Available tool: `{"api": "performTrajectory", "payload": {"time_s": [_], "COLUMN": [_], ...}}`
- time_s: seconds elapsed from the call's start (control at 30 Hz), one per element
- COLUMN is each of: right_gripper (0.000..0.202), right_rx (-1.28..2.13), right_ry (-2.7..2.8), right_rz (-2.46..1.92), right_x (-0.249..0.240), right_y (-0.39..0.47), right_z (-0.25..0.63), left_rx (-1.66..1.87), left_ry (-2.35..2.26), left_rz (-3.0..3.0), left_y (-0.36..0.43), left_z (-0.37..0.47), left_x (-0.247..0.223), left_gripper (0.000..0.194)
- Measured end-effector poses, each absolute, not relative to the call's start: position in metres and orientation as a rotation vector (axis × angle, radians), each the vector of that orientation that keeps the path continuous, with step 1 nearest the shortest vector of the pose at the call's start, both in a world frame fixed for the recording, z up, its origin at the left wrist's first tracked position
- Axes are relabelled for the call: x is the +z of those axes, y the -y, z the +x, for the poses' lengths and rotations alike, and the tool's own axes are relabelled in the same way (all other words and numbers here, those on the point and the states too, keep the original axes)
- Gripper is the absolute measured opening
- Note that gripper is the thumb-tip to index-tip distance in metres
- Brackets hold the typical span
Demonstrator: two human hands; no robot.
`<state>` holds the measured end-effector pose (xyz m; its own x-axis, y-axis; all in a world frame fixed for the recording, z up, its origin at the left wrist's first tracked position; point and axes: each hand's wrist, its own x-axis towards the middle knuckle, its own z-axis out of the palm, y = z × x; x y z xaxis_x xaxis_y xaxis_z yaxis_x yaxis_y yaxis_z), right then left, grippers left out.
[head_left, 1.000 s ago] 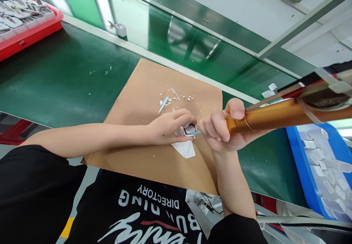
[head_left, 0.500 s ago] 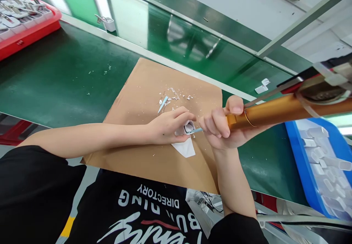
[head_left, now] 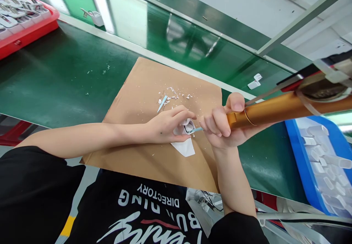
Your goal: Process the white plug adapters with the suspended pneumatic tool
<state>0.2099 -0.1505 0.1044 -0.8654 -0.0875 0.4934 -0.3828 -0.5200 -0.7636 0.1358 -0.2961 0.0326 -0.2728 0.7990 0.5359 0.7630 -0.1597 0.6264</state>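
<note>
Green counter (head_left: 52, 71): below the fingers of the left hand (head_left: 166, 127) and the right hand (head_left: 220, 132). Cardboard sheet (head_left: 129, 113): directly under the left fingers, probably to catch waste and spare the counter. Blue bin (head_left: 298, 165) with clear and white pieces: right of the right fingers. Red tray (head_left: 34, 35): well beyond and left of the left fingers. Gold tube (head_left: 272, 109): in the right fingers, curled closed round its end, presumably for steering; forearm extended away from the body. White patch (head_left: 185, 148): just below the left fingers. White case (head_left: 179, 129): pinched between left thumb and fingers, parted to its width, opening toward the right fingers, likely for access; left forearm low across the cardboard. Loose blue strip (head_left: 162, 104): just beyond the left fingers. Blue tip (head_left: 197, 130): projecting from the right fingers to the case's opening; attachment hidden. White shavings (head_left: 172, 97): beyond the left fingers.
</note>
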Motion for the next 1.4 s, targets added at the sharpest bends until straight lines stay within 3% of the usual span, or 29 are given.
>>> {"api": "performTrajectory", "payload": {"time_s": [0.9, 1.1, 1.4], "right_gripper": [0.047, 0.045, 0.046], "right_rx": [2.487, 2.481, 2.481], "right_ry": [1.377, 1.481, 1.478], "right_rz": [0.780, 0.604, 0.861], "right_x": [0.104, 0.106, 0.103], "right_y": [0.151, 0.150, 0.142], "right_z": [0.210, 0.211, 0.207], "left_rx": [1.428, 1.433, 1.343], "left_ry": [-1.998, -2.006, -2.013], "left_rz": [1.888, 1.899, 1.918], "left_y": [0.297, 0.297, 0.296], "left_z": [0.135, 0.135, 0.134], "left_x": [0.032, 0.031, 0.030], "left_gripper": [0.043, 0.042, 0.040]}}
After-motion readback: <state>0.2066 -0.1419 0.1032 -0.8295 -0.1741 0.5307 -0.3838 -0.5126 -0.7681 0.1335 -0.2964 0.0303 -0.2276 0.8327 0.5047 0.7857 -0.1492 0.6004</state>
